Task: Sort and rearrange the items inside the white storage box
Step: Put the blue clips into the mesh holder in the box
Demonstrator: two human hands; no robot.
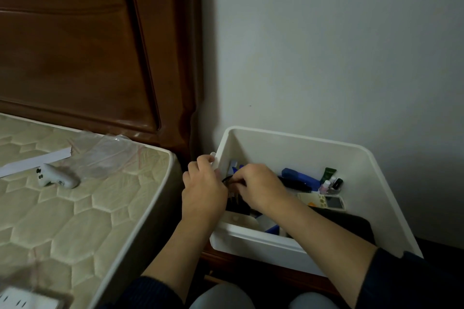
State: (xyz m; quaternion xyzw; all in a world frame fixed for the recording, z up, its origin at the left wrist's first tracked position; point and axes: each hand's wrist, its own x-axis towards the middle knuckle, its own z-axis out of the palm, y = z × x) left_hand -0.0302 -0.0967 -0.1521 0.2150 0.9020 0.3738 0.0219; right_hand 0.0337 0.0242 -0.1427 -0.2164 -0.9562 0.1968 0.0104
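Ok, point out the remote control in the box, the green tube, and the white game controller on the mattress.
remote control (324,200): head view, on its pale button face.
green tube (328,173): head view, on the tube's dark green body.
white game controller (56,178): head view, on its white top shell.

Open room above remote (324,201)

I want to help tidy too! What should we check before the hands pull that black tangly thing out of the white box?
1. Both hands on the black cord: ok, left hand and right hand pinch it.
2. Cord free of other items: cannot tell, the hands hide it.
3. White storage box sitting steady: ok.
4. Small bottles upright, away from the hands: ok.
5. Remote control out of the way: ok, lying at the right.
6. Room on the mattress to put things: ok.
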